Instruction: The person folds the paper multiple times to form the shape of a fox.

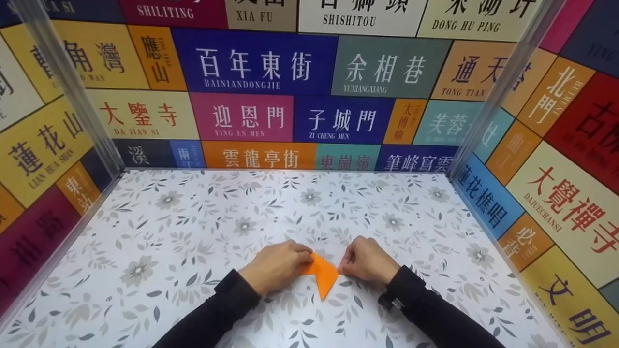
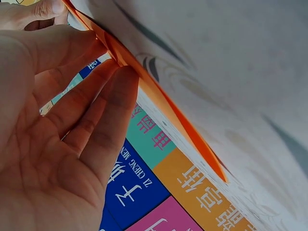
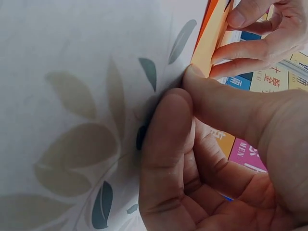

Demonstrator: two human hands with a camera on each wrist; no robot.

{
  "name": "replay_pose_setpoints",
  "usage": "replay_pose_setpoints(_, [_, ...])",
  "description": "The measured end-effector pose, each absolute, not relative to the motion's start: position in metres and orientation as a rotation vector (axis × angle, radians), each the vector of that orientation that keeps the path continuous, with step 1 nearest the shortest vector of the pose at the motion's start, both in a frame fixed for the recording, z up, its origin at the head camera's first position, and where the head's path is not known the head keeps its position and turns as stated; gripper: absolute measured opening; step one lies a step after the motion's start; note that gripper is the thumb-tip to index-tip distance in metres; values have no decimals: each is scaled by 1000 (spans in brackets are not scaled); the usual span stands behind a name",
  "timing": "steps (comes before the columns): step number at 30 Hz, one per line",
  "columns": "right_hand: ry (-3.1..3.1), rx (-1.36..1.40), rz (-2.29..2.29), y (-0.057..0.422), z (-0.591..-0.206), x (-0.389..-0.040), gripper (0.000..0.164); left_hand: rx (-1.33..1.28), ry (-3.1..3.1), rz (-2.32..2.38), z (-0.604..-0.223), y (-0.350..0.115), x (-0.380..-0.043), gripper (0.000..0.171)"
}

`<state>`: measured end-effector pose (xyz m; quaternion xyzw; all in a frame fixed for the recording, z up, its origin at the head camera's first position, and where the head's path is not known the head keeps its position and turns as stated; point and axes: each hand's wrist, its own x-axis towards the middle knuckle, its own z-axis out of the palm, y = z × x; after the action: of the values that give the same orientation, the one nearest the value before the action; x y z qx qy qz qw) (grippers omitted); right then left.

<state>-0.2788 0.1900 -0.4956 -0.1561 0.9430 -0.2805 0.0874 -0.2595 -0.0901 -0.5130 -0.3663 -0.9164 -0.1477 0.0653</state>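
Observation:
A folded piece of orange paper (image 1: 327, 277) lies on the flower-patterned tabletop, with one point toward the person. My left hand (image 1: 283, 266) covers its left part, thumb and fingertips on the paper. In the left wrist view, the fingers of the left hand (image 2: 72, 101) bend against the folded layers of the orange paper (image 2: 163, 103). At the paper's right corner, my right hand (image 1: 370, 261) brings thumb and index finger together. The right wrist view shows this right hand (image 3: 211, 144) with its other fingers curled, thumb tip at the edge of the orange paper (image 3: 208, 45).
The white tabletop (image 1: 203, 227) carries grey leaves and flowers. Panels with coloured sign blocks (image 1: 256, 63) stand behind it and on both sides, with clear corner strips (image 1: 503, 82). Black sleeves (image 1: 208, 314) cover both forearms.

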Motion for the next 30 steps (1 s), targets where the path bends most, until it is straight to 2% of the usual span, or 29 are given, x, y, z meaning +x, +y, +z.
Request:
replay_pose_setpoints(15, [2771,-406,-890,189,-495,-280,19,-1112,-2784,-434,-511,-88,-260,24])
replay_pose_setpoints(30, [2868,-652,-972,171,-483,-269,7,-1159,-2757,-434,-513,-93,-266,24])
